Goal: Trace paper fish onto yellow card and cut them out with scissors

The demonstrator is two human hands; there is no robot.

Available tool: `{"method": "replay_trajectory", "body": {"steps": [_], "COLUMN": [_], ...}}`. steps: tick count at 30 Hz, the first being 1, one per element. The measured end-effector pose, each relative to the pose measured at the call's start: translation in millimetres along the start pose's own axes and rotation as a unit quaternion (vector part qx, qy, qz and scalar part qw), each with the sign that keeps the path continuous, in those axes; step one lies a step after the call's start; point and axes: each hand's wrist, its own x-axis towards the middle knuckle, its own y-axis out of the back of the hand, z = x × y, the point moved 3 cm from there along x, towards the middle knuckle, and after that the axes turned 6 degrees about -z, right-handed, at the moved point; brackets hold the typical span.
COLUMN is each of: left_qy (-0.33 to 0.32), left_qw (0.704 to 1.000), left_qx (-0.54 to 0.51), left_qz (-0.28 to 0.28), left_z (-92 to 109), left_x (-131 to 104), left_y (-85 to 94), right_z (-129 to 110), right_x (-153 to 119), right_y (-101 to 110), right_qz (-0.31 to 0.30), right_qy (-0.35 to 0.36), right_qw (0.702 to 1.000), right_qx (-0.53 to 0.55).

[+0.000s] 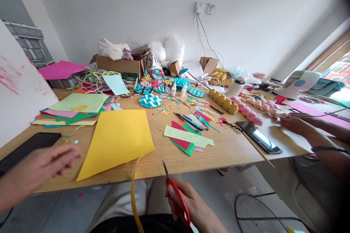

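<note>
My right hand (188, 202) grips a pair of scissors (180, 200) with red handles, just in front of the table edge. The blades look closed and point up and away from me. A narrow yellow paper strip (133, 193) curls down over the table edge, left of the scissors. Behind it lies a large yellow paper sheet (123, 138) with slanted sides. My left hand (58, 162) hovers left of that sheet, slightly blurred, with fingers stretched out and nothing visible in them. Beneath and beside it lies a black phone (30, 149).
Stacked coloured paper (79, 103) lies at the left. Green and red paper pieces (188, 138), pens (191, 122) and a second phone (259, 138) lie to the right. Blue paper-wave crafts (150, 101) and glue bottles (173, 89) stand behind. Another person's hands (296, 123) are at the far right.
</note>
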Motion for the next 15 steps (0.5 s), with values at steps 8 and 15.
{"method": "replay_trajectory", "body": {"steps": [8,15], "left_qy": [0.025,0.063], "left_qw": [0.969,0.846], "left_qx": [-0.196,-0.491], "left_qz": [-0.148,-0.198], "left_z": [-36,-16], "left_x": [-49,-54], "left_y": [-147.9,-181.9], "right_z": [-22,-58], "right_x": [11,32], "right_y": [10,5], "right_qz": [0.202,0.237], "right_qy": [0.133,0.180], "right_qw": [0.970,0.954], "right_qx": [0.009,0.024]}}
